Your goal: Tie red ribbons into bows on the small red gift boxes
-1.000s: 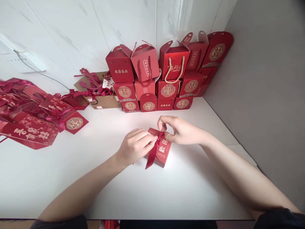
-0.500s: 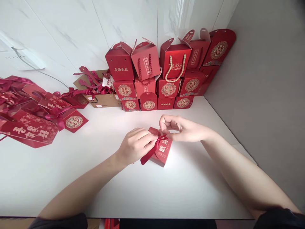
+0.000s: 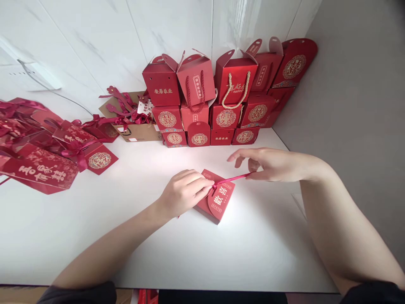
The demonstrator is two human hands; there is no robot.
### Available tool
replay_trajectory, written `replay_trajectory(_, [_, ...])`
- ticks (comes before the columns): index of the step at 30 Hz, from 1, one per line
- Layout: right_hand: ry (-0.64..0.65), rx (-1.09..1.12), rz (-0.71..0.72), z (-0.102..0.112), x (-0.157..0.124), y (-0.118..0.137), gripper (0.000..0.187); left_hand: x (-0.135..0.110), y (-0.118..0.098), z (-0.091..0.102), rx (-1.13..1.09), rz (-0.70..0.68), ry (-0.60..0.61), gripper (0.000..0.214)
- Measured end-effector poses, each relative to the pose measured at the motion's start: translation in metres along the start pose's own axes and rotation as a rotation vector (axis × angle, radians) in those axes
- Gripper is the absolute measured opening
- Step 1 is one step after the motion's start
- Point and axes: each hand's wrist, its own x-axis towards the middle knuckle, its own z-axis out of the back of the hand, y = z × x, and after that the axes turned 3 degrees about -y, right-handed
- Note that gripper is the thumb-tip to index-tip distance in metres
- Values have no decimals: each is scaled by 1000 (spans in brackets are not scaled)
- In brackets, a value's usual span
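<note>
A small red gift box (image 3: 220, 202) with pale lettering lies flat on the white table. A dark red ribbon (image 3: 234, 178) runs from a knot on top of the box out to the right, pulled taut. My left hand (image 3: 186, 190) is closed at the knot, its fingertips pinching the ribbon there and its side covering the box's left part. My right hand (image 3: 264, 164) is off to the right of the box, holding the ribbon's other end between thumb and finger, with the remaining fingers loosely bent.
Stacked red gift boxes (image 3: 196, 84) stand against the tiled wall. A cardboard box (image 3: 139, 133) holding ribbons and tags sits left of them. Finished-looking red boxes with bows (image 3: 47, 169) pile up at the far left. A grey panel (image 3: 357, 105) rises on the right.
My right hand has moved right, away from the knot, drawing the ribbon out straight. My left hand stays at the box, and the loose ribbon tail in front of it no longer shows.
</note>
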Motion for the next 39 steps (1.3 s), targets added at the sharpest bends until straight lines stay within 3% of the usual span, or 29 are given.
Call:
replay_trajectory(4, [63,-178,-77,1,-2,2,37,0,0,-1,-12,3,-13,12])
replay_trajectory(10, [-219,26,166,-4,0,9,14,-1,1,-1,-15,7,0,13])
replay_trajectory(15, [-147,156,315,-12,8,14,14,-1,2,-1,-12,18,1,12])
replay_trajectory(22, [60,152,238,-29,26,14,25,-2,1,-1,7,24,6,11])
replay_trajectory(30, [131,263,172,-36,35,10,36,-4,1,1,16,7,33,11])
replay_trajectory(34, [192,333,225,-33,36,11,51,-3,-1,2,47,-66,2,14])
replay_trajectory(39, [306,491,299,-36,40,14,43,5,-1,9,101,-123,7,12])
